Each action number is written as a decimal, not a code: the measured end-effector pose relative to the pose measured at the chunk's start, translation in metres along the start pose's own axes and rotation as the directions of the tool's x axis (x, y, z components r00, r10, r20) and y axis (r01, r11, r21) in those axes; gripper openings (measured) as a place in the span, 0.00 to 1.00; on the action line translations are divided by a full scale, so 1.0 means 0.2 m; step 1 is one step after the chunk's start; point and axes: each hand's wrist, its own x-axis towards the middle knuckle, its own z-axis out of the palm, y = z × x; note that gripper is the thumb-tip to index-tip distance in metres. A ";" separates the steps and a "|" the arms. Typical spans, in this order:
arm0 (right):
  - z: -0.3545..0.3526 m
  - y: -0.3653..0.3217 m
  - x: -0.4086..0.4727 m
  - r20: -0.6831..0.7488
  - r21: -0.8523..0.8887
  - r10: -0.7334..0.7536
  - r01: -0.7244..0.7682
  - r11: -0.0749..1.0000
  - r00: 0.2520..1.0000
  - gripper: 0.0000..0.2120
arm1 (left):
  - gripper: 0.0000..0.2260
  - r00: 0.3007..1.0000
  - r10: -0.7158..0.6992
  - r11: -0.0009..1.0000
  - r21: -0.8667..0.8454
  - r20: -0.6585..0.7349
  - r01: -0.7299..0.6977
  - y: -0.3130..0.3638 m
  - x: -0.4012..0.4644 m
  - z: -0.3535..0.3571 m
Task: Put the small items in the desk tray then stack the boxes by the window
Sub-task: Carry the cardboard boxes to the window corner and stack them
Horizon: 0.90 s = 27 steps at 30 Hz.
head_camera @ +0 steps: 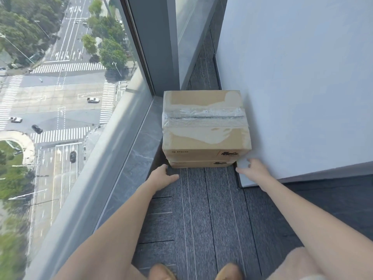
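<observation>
Well, from my remote seat the biggest thing I see is the window [70,98] filling the left side, with its grey sill [139,150] running along the left edge of the carpeted floor [201,219]. A white wall [302,87] closes off the right edge of that floor strip. At the far end of the floor, in the corner between sill and wall, I count two cardboard boxes, one stacked on the other: the top box [204,122], sealed with clear tape, sits squarely over the bottom box [199,164], of which only a thin front strip shows. I count two bare hands reaching toward the stack. My left hand [162,176] hovers near the lower left corner of the boxes, fingers spread and gripping nothing. My right hand [253,168] is by the lower right corner, fingers apart against the wall, also empty.
</observation>
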 end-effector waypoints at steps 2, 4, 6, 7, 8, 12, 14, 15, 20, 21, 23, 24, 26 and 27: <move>-0.09 -0.09 -0.18 0.032 -0.125 0.010 -0.006 0.992 0.999 0.31 | 0.28 1.000 0.015 0.976 0.217 0.024 -0.020 0.07 -0.18 -0.06; -0.18 -0.19 -0.38 0.068 -0.163 0.006 0.006 0.987 0.998 0.26 | 0.23 0.998 0.039 0.937 0.345 0.046 -0.053 0.18 -0.39 -0.12; -0.27 -0.29 -0.59 0.100 -0.170 0.003 0.015 0.985 0.995 0.24 | 0.21 0.996 0.059 0.909 0.408 0.067 -0.082 0.31 -0.61 -0.17; -0.32 -0.34 -0.70 0.116 -0.172 -0.004 0.024 0.985 0.993 0.24 | 0.21 0.995 0.071 0.899 0.427 0.076 -0.097 0.38 -0.73 -0.20; -0.37 -0.38 -0.82 0.135 -0.170 0.000 0.023 0.985 0.991 0.24 | 0.20 0.993 0.083 0.889 0.443 0.083 -0.112 0.45 -0.84 -0.23; -0.57 -0.51 -1.26 0.165 -0.115 0.027 -0.008 0.993 0.986 0.23 | 0.17 0.988 0.102 0.844 0.514 0.119 -0.149 0.71 -1.29 -0.33; -0.70 -0.56 -1.48 0.168 -0.038 0.033 -0.027 0.999 0.985 0.21 | 0.17 0.985 0.102 0.830 0.534 0.139 -0.162 0.83 -1.51 -0.37; -0.76 -0.58 -1.59 0.163 -0.005 0.032 -0.032 0.999 0.986 0.20 | 0.17 0.983 0.111 0.822 0.541 0.149 -0.175 0.90 -1.63 -0.39; -1.04 -0.62 -2.23 0.058 0.108 0.052 -0.058 0.992 0.997 0.15 | 0.16 0.949 0.212 0.739 0.598 0.233 -0.312 1.19 -2.13 -0.40; -1.07 -0.61 -2.33 0.039 0.107 0.049 -0.053 0.993 0.998 0.15 | 0.16 0.944 0.215 0.720 0.613 0.250 -0.326 1.22 -2.22 -0.39; -1.17 -0.52 -2.62 -0.007 0.104 0.070 -0.069 0.992 0.998 0.17 | 0.15 0.920 0.251 0.632 0.669 0.299 -0.390 1.32 -2.40 -0.30; -1.16 -0.53 -2.67 0.007 0.076 0.064 -0.064 0.995 0.998 0.18 | 0.13 0.918 0.258 0.633 0.665 0.302 -0.397 1.30 -2.42 -0.29; -1.22 -0.39 -2.91 -0.051 0.097 0.115 -0.109 0.989 0.992 0.19 | 0.11 0.886 0.280 0.556 0.690 0.369 -0.464 1.37 -2.58 -0.15; -1.23 -0.29 -3.04 -0.088 0.119 0.148 -0.137 0.983 0.985 0.19 | 0.10 0.868 0.277 0.505 0.706 0.412 -0.496 1.41 -2.68 -0.05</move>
